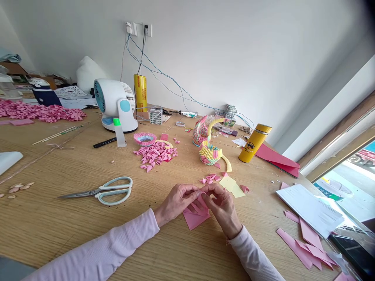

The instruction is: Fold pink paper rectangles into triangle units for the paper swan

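My left hand [178,203] and my right hand [221,207] meet at the middle of the table, fingertips pinched together on a small piece of pink paper, mostly hidden by the fingers. Below them lies a pink paper sheet [195,219], flat on the wood. Just beyond my hands are small folded pink paper triangles [210,178] and pale yellow paper squares [234,186]. Farther back stands a basket-like body of folded paper [209,153], with a curved yellow paper piece [227,164] beside it. A pile of folded pink pieces [156,154] lies to the left.
White-handled scissors [114,191] lie left of my hands. Behind are a white fan [115,105], a green-capped bottle [119,132] and a pink paper bowl [145,138]. A yellow thermos [254,143] stands back right. Pink strips [304,249], white papers [310,208] and a phone [354,249] occupy the right.
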A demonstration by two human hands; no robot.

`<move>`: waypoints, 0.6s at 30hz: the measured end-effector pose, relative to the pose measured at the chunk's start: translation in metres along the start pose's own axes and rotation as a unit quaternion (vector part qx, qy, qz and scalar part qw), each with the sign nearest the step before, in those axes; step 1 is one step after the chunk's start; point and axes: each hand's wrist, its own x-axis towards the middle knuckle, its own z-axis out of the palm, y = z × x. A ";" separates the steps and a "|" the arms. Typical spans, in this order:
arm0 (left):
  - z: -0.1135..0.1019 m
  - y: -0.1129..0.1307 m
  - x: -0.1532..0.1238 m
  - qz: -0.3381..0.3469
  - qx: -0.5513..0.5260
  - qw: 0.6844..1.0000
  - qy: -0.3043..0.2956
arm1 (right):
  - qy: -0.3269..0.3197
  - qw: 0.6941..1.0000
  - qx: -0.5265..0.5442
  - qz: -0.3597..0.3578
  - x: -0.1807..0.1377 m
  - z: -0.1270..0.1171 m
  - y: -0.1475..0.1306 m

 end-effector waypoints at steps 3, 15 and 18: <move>0.000 0.002 0.000 0.035 0.077 0.996 0.010 | -0.010 0.999 0.019 0.031 -0.001 0.000 -0.006; 0.002 0.004 -0.003 0.094 0.260 0.960 0.052 | -0.014 0.998 0.002 0.066 0.006 -0.008 0.001; 0.001 0.004 -0.004 0.102 0.281 0.953 0.048 | -0.023 0.998 -0.015 0.057 0.006 -0.008 -0.003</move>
